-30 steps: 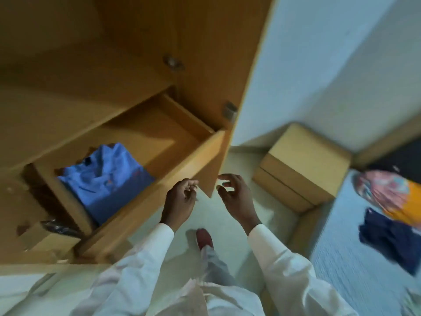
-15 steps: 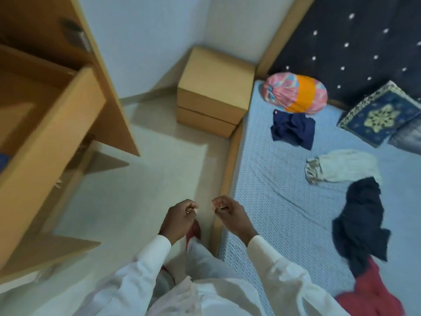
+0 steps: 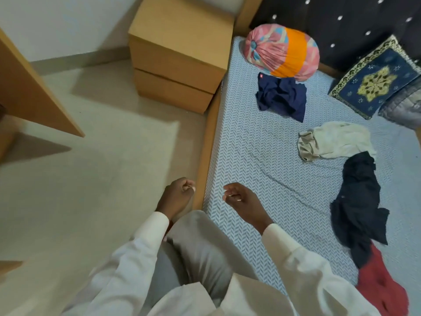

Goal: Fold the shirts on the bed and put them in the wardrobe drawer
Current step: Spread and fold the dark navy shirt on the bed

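Several crumpled shirts lie on the bed (image 3: 250,156): a navy one (image 3: 282,96) near the head end, a cream one (image 3: 335,140), a black one (image 3: 357,201) and a red one (image 3: 382,288) at the lower right. My left hand (image 3: 177,197) hovers over the floor beside the bed's wooden edge, fingers curled with nothing in them. Over the near edge of the mattress is my right hand (image 3: 241,201), also loosely curled and holding nothing. The wardrobe (image 3: 29,92) shows only as a wooden panel at the left; its drawer is out of view.
A wooden bedside cabinet (image 3: 180,51) stands between the wall and the bed. A pink and orange bundle (image 3: 282,53) and a blue patterned cushion (image 3: 376,80) lie at the head end. Beige floor (image 3: 79,190) spreads on the left.
My view has swung from the open drawer with a folded blue shirt to the bed. Both hands have left the drawer front and now hang by the bed's edge.
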`<action>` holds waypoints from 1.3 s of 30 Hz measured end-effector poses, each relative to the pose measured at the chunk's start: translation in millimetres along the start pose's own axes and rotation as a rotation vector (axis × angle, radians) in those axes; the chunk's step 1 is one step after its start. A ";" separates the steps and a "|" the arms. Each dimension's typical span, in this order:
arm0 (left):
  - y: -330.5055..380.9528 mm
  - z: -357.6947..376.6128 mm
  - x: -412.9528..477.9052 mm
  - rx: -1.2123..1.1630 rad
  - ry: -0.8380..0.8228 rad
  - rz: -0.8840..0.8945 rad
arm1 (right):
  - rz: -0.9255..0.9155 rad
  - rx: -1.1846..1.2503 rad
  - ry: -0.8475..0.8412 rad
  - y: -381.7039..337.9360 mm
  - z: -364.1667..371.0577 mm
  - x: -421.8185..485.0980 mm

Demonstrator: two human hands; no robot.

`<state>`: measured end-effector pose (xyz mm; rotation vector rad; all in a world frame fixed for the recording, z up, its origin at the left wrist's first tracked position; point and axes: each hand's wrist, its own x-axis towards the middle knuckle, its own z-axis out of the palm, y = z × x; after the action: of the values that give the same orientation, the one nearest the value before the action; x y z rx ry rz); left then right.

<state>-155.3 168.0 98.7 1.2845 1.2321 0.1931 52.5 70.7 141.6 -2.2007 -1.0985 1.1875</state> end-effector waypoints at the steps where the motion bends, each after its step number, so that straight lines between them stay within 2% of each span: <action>1: -11.0 13.1 15.3 -0.006 0.012 0.030 | -0.004 0.011 0.031 23.8 5.6 6.4; 5: -25.5 61.0 53.0 -0.013 0.037 0.163 | 0.018 0.054 0.126 108.4 19.4 10.4; 9: -24.5 120.4 55.4 0.088 0.000 0.332 | -0.027 0.075 0.120 177.0 25.4 21.2; 14: -16.0 185.7 42.2 0.385 -0.043 0.365 | -0.131 0.143 0.200 208.6 4.4 23.8; 18: -20.4 262.3 31.3 0.590 -0.127 0.360 | -0.129 0.207 0.317 258.2 -40.4 -7.6; 20: -21.6 309.9 34.5 0.734 -0.179 0.413 | -0.081 0.211 0.387 295.9 -77.0 -20.5; 23: -25.6 361.7 38.5 0.924 -0.173 0.556 | 0.049 0.163 0.448 352.0 -130.0 -29.7; 28: -35.8 417.5 35.5 1.308 -0.169 0.594 | 0.306 -0.085 0.577 443.9 -214.4 -51.6; 31: -39.7 420.1 39.3 1.291 -0.129 0.610 | 0.437 -0.199 0.599 479.3 -248.0 -54.9; 34: -39.9 413.7 43.8 1.188 -0.137 0.573 | 0.547 -0.289 0.701 496.6 -270.2 -49.7; 37: -39.4 409.5 42.4 1.085 -0.127 0.513 | 0.637 -0.191 0.714 494.6 -284.4 -45.0; 39: -37.5 407.5 40.2 1.086 -0.106 0.508 | 0.575 -0.095 0.661 488.8 -284.8 -38.8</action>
<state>154.7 -65.6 -37.1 2.5051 0.8802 -0.2288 495.6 -252.8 -1.6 -2.7746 -0.2603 0.4899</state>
